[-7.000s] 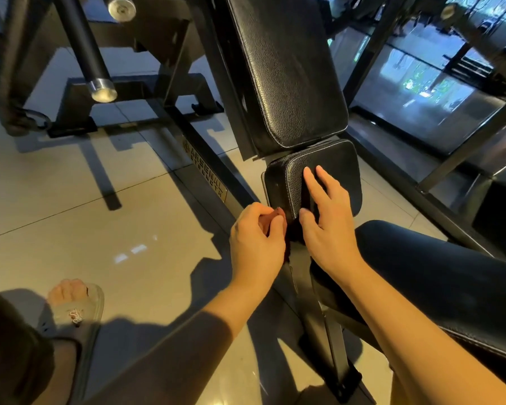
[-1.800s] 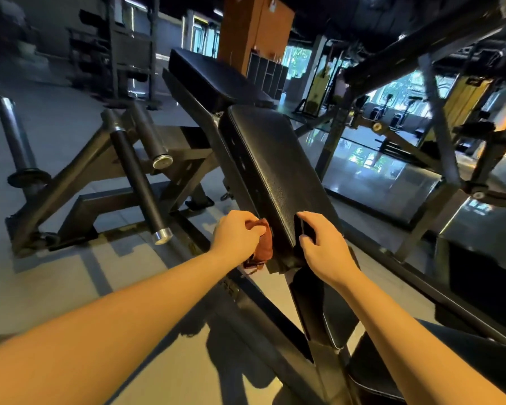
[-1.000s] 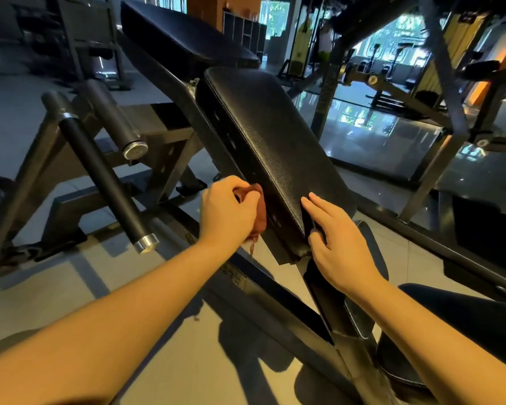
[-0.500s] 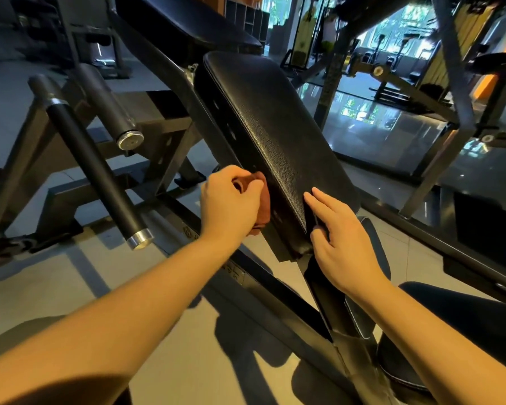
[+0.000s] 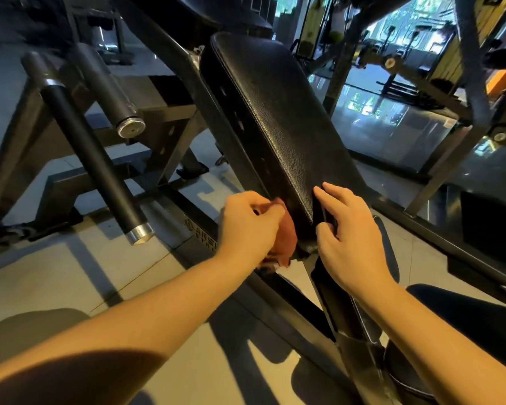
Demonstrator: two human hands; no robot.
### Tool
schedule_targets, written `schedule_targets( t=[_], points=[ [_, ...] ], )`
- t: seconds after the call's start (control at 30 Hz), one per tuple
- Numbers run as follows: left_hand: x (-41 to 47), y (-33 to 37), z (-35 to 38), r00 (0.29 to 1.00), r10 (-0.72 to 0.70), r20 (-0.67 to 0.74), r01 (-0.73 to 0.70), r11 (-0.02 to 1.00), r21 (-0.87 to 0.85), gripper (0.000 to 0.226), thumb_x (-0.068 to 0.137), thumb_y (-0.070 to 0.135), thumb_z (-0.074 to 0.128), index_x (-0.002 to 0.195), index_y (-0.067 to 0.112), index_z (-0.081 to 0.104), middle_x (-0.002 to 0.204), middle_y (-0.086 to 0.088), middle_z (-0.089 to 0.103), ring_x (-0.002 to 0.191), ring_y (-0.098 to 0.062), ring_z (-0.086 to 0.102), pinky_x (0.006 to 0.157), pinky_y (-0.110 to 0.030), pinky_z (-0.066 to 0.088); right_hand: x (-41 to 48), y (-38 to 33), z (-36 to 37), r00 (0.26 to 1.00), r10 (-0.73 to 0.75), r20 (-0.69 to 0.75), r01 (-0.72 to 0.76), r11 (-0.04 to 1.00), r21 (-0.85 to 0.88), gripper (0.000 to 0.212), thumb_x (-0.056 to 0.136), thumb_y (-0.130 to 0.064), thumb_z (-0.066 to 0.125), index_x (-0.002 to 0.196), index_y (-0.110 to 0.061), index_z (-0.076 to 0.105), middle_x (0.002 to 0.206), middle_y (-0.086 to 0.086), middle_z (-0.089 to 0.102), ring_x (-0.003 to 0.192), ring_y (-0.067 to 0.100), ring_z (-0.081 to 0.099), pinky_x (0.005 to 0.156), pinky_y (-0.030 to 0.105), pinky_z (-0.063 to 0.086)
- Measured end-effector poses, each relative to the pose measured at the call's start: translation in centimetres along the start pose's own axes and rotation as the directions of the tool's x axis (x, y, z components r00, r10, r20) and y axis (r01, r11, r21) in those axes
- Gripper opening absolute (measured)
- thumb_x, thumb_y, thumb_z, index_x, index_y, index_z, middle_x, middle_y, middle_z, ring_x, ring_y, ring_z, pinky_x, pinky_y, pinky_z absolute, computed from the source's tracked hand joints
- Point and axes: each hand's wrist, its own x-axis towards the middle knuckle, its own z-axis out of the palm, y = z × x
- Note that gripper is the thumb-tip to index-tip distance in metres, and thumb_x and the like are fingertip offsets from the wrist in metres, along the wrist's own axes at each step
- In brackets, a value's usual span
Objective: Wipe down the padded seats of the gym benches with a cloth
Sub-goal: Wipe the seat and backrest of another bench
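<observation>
A black padded bench back slopes up and away in the middle of the head view. My left hand grips a bunched reddish-brown cloth against the pad's lower left edge. My right hand rests with straight fingers on the pad's lower right corner. A smaller black seat pad lies below, mostly hidden by my right hand and forearm.
Black steel frame bars and two weight pegs with chrome ends stand to the left. A frame rail runs along the tiled floor under my left hand. More gym machines fill the right background.
My left hand has slid the cloth down the pad's left edge toward its lower corner. My right hand stays on the pad's lower right corner. The camera has tilted slightly.
</observation>
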Motion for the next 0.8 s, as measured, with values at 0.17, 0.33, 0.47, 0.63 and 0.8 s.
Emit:
schedule_targets(
  t=[0.17, 0.33, 0.47, 0.63, 0.8],
  points=[
    [-0.9, -0.6, 0.9, 0.998, -0.004, 0.066, 0.000, 0.998, 0.069, 0.008, 0.086, 0.030, 0.077, 0.082, 0.025, 0.073, 0.079, 0.006, 0.068, 0.077, -0.009, 0.064, 0.056, -0.012, 0.038, 0.1, 0.4, 0.4, 0.999, -0.021, -0.047, 0.023, 0.999, 0.030, 0.056, 0.094, -0.007, 0.057, 0.147, -0.023, 0.052, 0.149, -0.005, 0.050, 0.140, 0.014, 0.039, 0.113, 0.034, 0.033],
    [1.8, 1.3, -1.1, 0.990, 0.047, -0.136, -0.057, 0.996, -0.069, 0.010, 0.090, 0.028, 0.073, 0.084, 0.020, 0.072, 0.076, 0.007, 0.066, 0.074, -0.007, 0.062, 0.053, -0.010, 0.040, 0.2, 0.7, 0.7, 0.999, -0.010, -0.047, 0.011, 1.000, 0.026, 0.055, 0.095, -0.010, 0.057, 0.147, -0.025, 0.053, 0.149, -0.006, 0.050, 0.138, 0.013, 0.040, 0.112, 0.036, 0.035],
    [-1.2, -0.4, 1.1, 0.995, -0.043, 0.089, 0.045, 0.999, -0.018, 0.010, 0.088, 0.026, 0.076, 0.079, 0.021, 0.073, 0.072, 0.006, 0.067, 0.068, -0.003, 0.063, 0.054, -0.010, 0.040, 0.2, 0.7, 0.9, 0.996, -0.038, -0.085, 0.042, 0.998, 0.049, 0.055, 0.093, -0.006, 0.057, 0.145, -0.022, 0.055, 0.145, -0.004, 0.053, 0.135, 0.015, 0.042, 0.111, 0.040, 0.038],
    [-0.1, 0.8, 0.3, 1.000, 0.027, 0.002, -0.027, 0.999, -0.017, 0.005, 0.088, 0.029, 0.076, 0.086, 0.025, 0.073, 0.085, 0.006, 0.068, 0.082, -0.011, 0.064, 0.058, -0.012, 0.041, 0.6, 0.7, 1.2, 0.994, -0.023, -0.111, 0.030, 0.998, 0.063, 0.051, 0.094, -0.008, 0.058, 0.143, -0.022, 0.058, 0.140, -0.005, 0.055, 0.130, 0.012, 0.043, 0.106, 0.032, 0.037],
    [2.3, 2.2, -0.8, 0.971, 0.096, -0.219, -0.138, 0.973, -0.187, 0.006, 0.092, 0.028, 0.072, 0.091, 0.023, 0.070, 0.090, 0.004, 0.068, 0.087, -0.012, 0.066, 0.066, -0.022, 0.052, 0.6, 1.4, 1.0, 0.995, -0.049, -0.087, 0.055, 0.996, 0.074, 0.052, 0.094, -0.009, 0.058, 0.144, -0.024, 0.057, 0.140, -0.008, 0.053, 0.128, 0.005, 0.040, 0.106, 0.030, 0.036]
  ],
)
